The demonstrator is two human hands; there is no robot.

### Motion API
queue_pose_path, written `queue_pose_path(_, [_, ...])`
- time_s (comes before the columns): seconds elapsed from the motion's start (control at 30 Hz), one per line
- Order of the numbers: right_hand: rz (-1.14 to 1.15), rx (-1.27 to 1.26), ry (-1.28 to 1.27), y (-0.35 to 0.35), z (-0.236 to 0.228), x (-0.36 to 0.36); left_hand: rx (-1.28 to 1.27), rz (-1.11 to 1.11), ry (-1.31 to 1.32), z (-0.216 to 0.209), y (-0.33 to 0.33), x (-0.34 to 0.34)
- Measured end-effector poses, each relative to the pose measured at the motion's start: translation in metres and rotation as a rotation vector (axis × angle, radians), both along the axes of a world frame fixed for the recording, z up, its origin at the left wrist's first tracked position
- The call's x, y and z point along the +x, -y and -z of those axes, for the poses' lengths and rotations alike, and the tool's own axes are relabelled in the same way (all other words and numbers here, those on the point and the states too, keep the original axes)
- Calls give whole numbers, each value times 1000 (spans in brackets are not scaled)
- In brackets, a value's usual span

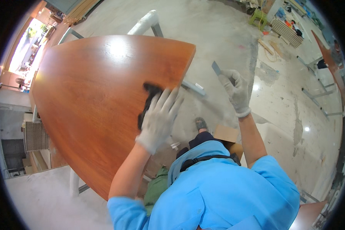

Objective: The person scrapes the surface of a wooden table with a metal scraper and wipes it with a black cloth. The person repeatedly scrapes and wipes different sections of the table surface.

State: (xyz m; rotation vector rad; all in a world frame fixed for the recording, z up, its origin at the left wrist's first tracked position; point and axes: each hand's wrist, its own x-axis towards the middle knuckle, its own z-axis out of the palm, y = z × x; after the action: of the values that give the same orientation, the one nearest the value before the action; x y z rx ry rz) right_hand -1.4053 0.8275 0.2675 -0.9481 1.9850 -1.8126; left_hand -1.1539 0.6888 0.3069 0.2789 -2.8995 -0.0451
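A large, glossy reddish-brown wooden panel [92, 92] with a curved outline lies before me on the left. My left hand [159, 115], in a whitish work glove, rests over a bunched black cloth [151, 90] near the panel's right edge. Its fingers are long and a little blurred, and the cloth sticks out on the thumb side; the part under the palm is hidden. To the right of the panel, my gloved right hand [235, 90] is raised in the air. Its fingers pinch a thin grey flat blade, like a scraper [216, 68], pointing up and left.
Under the panel stands a support with white-wrapped bars [143, 23] and grey metal legs [194, 87]. A cardboard box [226, 133] sits on the floor beside my foot. Metal racks [316, 94] stand far right. A green stool [258, 17] is at the back.
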Motion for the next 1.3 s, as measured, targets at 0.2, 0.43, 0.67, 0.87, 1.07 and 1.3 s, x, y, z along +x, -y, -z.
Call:
queue_pose_path(0.2, [-81, 26, 33, 6, 29, -54, 153, -143, -51, -1, -1, -10])
queue_pose_path(0.43, [8, 176, 94, -3, 59, -114, 28, -316, 72, -20, -67, 83])
queue_pose_path(0.67, [-6, 72, 234, 27, 57, -103, 49, -129, 72, 0, 9, -53])
queue_pose_path(0.87, [-72, 35, 310, 45, 38, -70, 132, 91, -135, 8, 76, -179])
queue_pose_path(1.07, [-90, 142, 216, 38, 39, -59, 246, 147, -40, -3, 49, -84])
queue_pose_path(1.3, [-6, 223, 156, 52, 50, -72, 211, -77, 64, -8, -5, -3])
